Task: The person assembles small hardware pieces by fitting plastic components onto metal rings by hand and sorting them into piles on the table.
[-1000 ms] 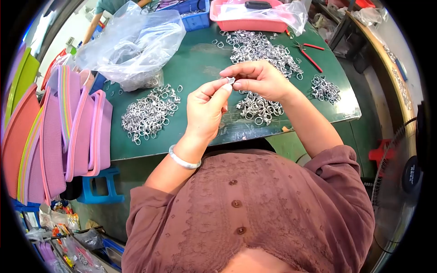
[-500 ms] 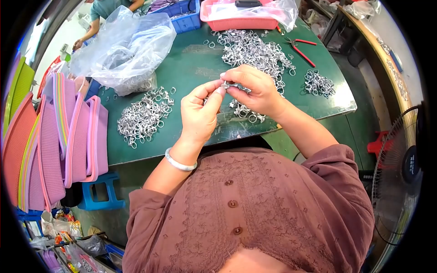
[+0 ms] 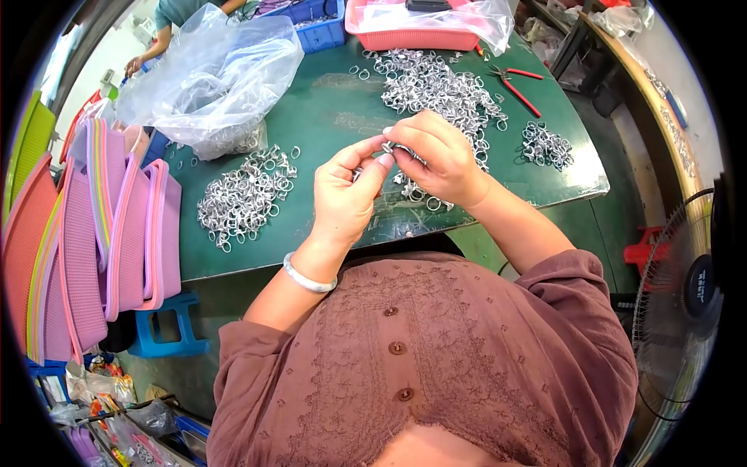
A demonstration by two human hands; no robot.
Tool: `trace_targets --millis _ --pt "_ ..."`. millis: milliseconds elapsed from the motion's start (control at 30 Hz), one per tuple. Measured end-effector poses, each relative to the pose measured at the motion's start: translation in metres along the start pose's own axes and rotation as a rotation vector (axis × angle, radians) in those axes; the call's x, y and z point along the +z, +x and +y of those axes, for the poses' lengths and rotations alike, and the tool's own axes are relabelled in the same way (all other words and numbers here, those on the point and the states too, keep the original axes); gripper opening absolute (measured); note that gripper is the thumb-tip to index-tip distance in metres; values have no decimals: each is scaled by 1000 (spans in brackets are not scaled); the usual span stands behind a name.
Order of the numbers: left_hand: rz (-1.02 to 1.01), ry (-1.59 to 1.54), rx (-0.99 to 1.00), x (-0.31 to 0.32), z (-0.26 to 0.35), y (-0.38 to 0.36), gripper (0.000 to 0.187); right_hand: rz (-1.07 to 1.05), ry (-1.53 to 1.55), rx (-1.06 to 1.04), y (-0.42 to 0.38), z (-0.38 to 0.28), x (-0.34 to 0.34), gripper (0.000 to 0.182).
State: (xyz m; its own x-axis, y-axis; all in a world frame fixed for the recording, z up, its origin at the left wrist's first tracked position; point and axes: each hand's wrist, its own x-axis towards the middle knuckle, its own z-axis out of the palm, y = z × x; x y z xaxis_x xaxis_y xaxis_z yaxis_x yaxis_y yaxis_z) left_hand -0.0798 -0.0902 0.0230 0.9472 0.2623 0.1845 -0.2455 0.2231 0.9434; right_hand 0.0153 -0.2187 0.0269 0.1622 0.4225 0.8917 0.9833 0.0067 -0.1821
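Observation:
Over the near edge of the green table [image 3: 327,117], my two hands meet at a small silver metal ring [image 3: 387,146]. My left hand [image 3: 346,187] pinches it between thumb and forefinger; another bit of metal shows inside the curled fingers. From the other side my right hand [image 3: 442,159] has its fingertips closed at the same ring, with more silver metal partly visible beneath its fingers. A large heap of similar rings [image 3: 428,86] spreads beyond my right hand. To the left lies a second pile [image 3: 245,198], and a small pile [image 3: 546,146] sits at the right.
Red-handled pliers [image 3: 520,93] lie near the right edge. A clear plastic bag [image 3: 226,70], a blue basket [image 3: 323,35] and a pink basket [image 3: 412,39] stand at the back. Stacked baskets [image 3: 85,233] crowd the left, a fan [image 3: 677,288] the right. Another person's hand [image 3: 134,67] shows top left.
My right fingers have curled in more around the metal they hold, and my left hand has shifted slightly right. The view has moved a little; the piles look the same.

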Motion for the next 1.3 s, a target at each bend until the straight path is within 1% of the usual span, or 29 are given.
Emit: trace_targets --millis 100,400,600,700,800,833,933,1033,1300 --pt "-4 10 36 -1 -4 2 26 -8 -20 -7 -1 0 0 29" --pt "13 9 28 -3 -7 4 26 -20 -24 -29 -1 3 2 31" --pt "3 12 24 -7 -8 5 23 -23 9 15 -2 2 5 31" --pt "-9 -230 -187 -12 -6 8 21 -36 47 83 2 -4 2 33" --pt "-160 -631 -401 -26 -5 14 22 -35 79 149 -1 -3 3 34" --pt "-220 -637 -407 -30 -8 15 30 -39 83 157 -1 -3 3 34" --pt "-264 -803 -450 -35 -13 16 29 -49 87 180 -2 -1 2 33" --pt "-305 -877 -458 -37 -15 16 29 -58 76 195 -2 0 1 32" --pt "-325 -933 -483 -40 -17 15 28 -53 63 201 -3 7 1 28"
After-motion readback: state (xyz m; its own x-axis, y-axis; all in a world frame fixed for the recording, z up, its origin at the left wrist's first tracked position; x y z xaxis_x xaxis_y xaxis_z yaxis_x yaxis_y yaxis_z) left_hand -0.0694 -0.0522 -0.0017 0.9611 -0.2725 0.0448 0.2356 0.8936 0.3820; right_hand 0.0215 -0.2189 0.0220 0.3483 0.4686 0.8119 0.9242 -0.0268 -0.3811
